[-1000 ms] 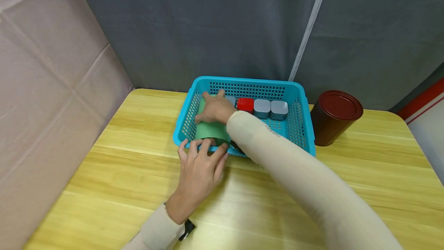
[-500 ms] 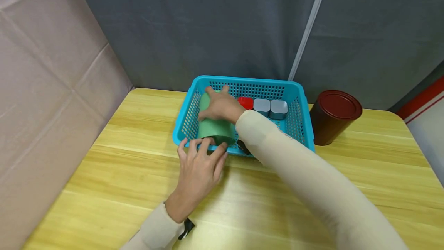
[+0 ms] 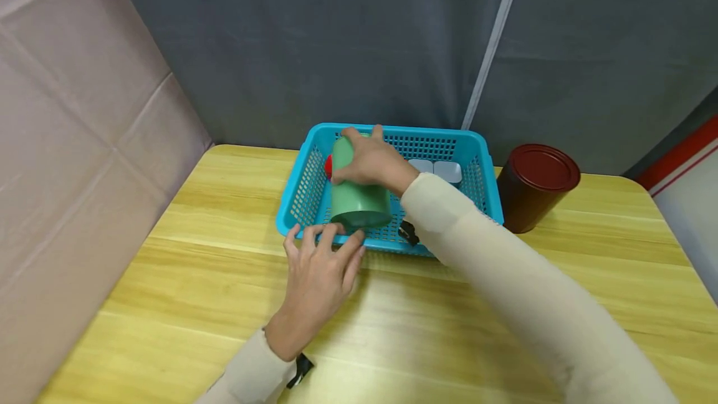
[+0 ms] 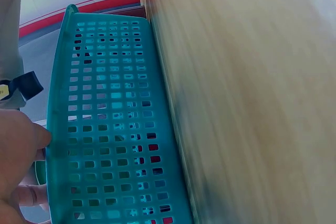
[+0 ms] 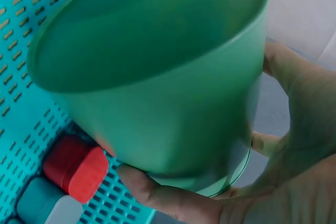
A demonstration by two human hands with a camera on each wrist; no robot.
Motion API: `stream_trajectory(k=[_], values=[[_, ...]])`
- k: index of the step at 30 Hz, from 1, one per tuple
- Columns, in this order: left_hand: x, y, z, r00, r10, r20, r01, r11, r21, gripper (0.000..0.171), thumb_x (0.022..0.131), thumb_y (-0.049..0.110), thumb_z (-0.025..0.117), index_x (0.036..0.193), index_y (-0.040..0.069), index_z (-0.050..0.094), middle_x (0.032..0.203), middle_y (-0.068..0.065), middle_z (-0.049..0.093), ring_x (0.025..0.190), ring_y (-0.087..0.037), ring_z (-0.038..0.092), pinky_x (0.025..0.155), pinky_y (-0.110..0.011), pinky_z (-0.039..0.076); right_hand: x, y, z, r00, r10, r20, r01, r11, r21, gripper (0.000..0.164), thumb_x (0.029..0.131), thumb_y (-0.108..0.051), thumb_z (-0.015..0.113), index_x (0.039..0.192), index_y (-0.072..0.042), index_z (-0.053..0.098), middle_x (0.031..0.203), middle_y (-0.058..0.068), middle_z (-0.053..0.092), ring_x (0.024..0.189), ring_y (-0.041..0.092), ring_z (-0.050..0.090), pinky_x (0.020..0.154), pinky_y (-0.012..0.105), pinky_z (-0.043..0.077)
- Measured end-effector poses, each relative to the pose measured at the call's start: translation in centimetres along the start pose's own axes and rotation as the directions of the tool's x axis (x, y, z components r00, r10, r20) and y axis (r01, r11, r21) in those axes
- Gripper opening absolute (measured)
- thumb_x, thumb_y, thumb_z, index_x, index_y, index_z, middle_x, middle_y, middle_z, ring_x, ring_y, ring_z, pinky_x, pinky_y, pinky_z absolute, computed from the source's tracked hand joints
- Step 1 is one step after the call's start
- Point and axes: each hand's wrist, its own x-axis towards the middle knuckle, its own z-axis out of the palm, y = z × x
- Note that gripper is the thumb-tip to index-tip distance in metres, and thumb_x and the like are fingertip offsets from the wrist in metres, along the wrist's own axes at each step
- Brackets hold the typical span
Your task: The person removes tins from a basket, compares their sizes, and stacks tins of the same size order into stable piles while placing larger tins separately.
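My right hand grips a green cylindrical canister from above, inside the blue perforated basket. The canister is tilted, its near end turned towards me. In the right wrist view, thumb and fingers spread around the canister, away from the end seen at the top. My left hand holds the basket's near rim, fingertips hooked over it. The left wrist view shows these fingers at the rim of the basket. A red box lies in the basket beside a teal box with a pale face.
Two pale-topped boxes stand at the basket's back right. Something red shows left of the canister. A dark red lidded can stands right of the basket on the wooden table. A grey curtain hangs behind.
My right hand has shifted the green canister to the right and up, uncovering something red at its left. The red box in the back row is now hidden. My left hand has stayed at the rim.
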Motion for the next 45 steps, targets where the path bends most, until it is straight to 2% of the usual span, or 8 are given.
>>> stream_trajectory(k=[8, 15, 24, 30, 37, 45], values=[[0.0, -0.1, 0.0, 1.000, 0.002, 0.014, -0.002, 1.000, -0.007, 0.018, 0.102, 0.033, 0.067, 0.114, 0.025, 0.078, 0.109, -0.008, 0.072, 0.107, -0.041, 0.064, 0.101, -0.079, 0.035, -1.4, 1.0, -1.6, 0.995, -0.027, -0.094, 0.027, 1.000, -0.001, 0.089, 0.089, -0.039, 0.076, 0.163, -0.035, 0.027, 0.154, 0.020, 0.025, 0.096, 0.039, 0.065, 0.075, 0.044, 0.060], [0.0, -0.4, 0.1, 1.000, 0.003, 0.008, -0.003, 1.000, -0.006, 0.017, 0.101, 0.032, 0.068, 0.113, 0.025, 0.079, 0.109, -0.008, 0.072, 0.107, -0.042, 0.064, 0.101, -0.080, 0.035, -2.8, 1.5, -2.6, 0.985, -0.046, -0.165, 0.042, 0.999, -0.029, 0.089, 0.090, -0.042, 0.078, 0.163, -0.037, 0.028, 0.151, 0.020, 0.028, 0.094, 0.040, 0.064, 0.075, 0.046, 0.060], [-0.1, -0.8, 0.2, 1.000, 0.000, 0.008, 0.000, 1.000, -0.008, 0.016, 0.101, 0.032, 0.069, 0.112, 0.025, 0.079, 0.109, -0.008, 0.072, 0.107, -0.042, 0.064, 0.101, -0.081, 0.035, -5.0, 2.3, -3.3, 0.963, -0.069, -0.261, 0.047, 0.995, -0.091, 0.088, 0.089, -0.041, 0.078, 0.162, -0.040, 0.029, 0.160, 0.019, 0.024, 0.108, 0.042, 0.054, 0.073, 0.048, 0.056], [-0.1, -1.0, 0.3, 1.000, -0.006, 0.015, 0.006, 1.000, -0.007, 0.017, 0.101, 0.032, 0.069, 0.113, 0.025, 0.078, 0.109, -0.008, 0.072, 0.107, -0.042, 0.063, 0.101, -0.081, 0.034, -6.9, 3.0, -3.6, 0.929, -0.105, -0.355, 0.058, 0.989, -0.139, 0.087, 0.088, -0.040, 0.078, 0.161, -0.040, 0.031, 0.162, 0.018, 0.022, 0.107, 0.042, 0.053, 0.070, 0.048, 0.056], [-0.1, -1.1, 0.3, 1.000, -0.004, 0.015, 0.005, 1.000, -0.006, 0.017, 0.101, 0.032, 0.069, 0.114, 0.026, 0.078, 0.110, -0.009, 0.072, 0.107, -0.043, 0.064, 0.102, -0.081, 0.034, -9.3, 4.3, -3.7, 0.880, -0.120, -0.460, 0.046, 0.985, -0.169, 0.086, 0.088, -0.035, 0.077, 0.161, -0.041, 0.033, 0.163, 0.017, 0.023, 0.117, 0.048, 0.050, 0.069, 0.057, 0.057], [-0.2, -1.3, 0.3, 1.000, -0.014, 0.025, 0.014, 1.000, 0.001, 0.018, 0.101, 0.033, 0.069, 0.114, 0.026, 0.078, 0.109, -0.009, 0.072, 0.107, -0.042, 0.063, 0.103, -0.080, 0.034, -12.2, 5.7, -4.5, 0.825, -0.133, -0.550, 0.037, 0.983, -0.181, 0.087, 0.088, -0.037, 0.080, 0.161, -0.044, 0.032, 0.165, 0.018, 0.021, 0.121, 0.054, 0.046, 0.067, 0.064, 0.057]])
